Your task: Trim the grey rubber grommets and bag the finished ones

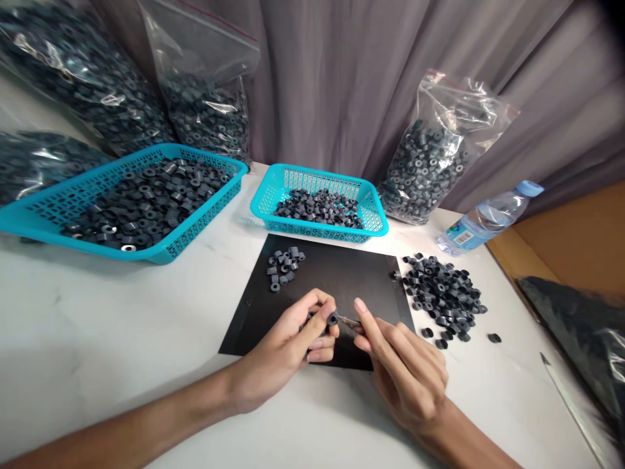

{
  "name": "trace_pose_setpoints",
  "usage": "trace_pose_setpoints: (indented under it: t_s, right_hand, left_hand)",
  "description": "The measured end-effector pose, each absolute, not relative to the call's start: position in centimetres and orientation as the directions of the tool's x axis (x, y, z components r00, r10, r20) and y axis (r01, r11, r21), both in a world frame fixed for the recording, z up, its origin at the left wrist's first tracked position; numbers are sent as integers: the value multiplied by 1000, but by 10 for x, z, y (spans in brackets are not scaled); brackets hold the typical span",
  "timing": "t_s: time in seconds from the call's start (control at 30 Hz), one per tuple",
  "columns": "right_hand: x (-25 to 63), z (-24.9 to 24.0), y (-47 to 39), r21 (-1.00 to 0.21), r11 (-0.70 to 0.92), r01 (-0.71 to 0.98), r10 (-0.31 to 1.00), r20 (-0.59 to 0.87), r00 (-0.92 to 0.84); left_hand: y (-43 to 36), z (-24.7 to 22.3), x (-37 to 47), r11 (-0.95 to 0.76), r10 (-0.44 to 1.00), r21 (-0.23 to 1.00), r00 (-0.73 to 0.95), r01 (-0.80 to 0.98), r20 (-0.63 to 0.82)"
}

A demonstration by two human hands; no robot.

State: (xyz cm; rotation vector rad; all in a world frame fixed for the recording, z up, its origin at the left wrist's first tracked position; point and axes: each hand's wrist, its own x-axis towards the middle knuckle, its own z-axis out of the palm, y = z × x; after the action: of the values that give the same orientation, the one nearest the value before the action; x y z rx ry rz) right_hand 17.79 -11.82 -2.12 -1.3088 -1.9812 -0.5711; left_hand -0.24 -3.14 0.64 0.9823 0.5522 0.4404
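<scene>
Between the thumb and index finger of my left hand (305, 332) is a small dark grey ring (333, 318) with a hole through it. Other dark pieces show partly behind those fingers, tucked in the palm. My right hand (407, 368) is closed on a thin tool with a slim metal tip (349, 321); its handle is mostly hidden, so I cannot tell its exact kind. The tip points left and reaches the ring's edge. Both hands are over the near part of a black mat (336, 267). A small group of grey rings (283, 266) lies on the mat's far left.
A blue basket (319, 229) of rings stands behind the mat, a larger blue basket (166, 251) to the left. Loose dark pieces (442, 293) are heaped at right, near a water bottle (488, 218). Filled clear bags (209, 111) line the back, one bag (424, 163) at right.
</scene>
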Motion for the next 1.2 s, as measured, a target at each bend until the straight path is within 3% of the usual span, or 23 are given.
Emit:
trace_pose_setpoints:
  t_s: [0.47,0.67,0.83,1.07,1.2]
  right_hand:
    - [183,-25,-113,-182,405,896,687,707,-166]
    - [206,-36,-94,-179,191,965,812,582,-53]
    - [215,-44,-82,-232,175,957,855,517,-32]
    - [205,-50,-70,-308,187,933,816,577,27]
    - [201,-52,-62,-283,191,940,775,631,33]
  left_hand:
    - [-21,8,-4,385,621,921,755,-58,-212]
    - [-17,9,-5,348,634,935,751,-63,-185]
    - [-16,9,-7,385,645,921,731,-58,-224]
    - [-3,21,-18,544,622,834,712,-93,-326]
    - [18,45,-24,359,638,933,725,18,-260]
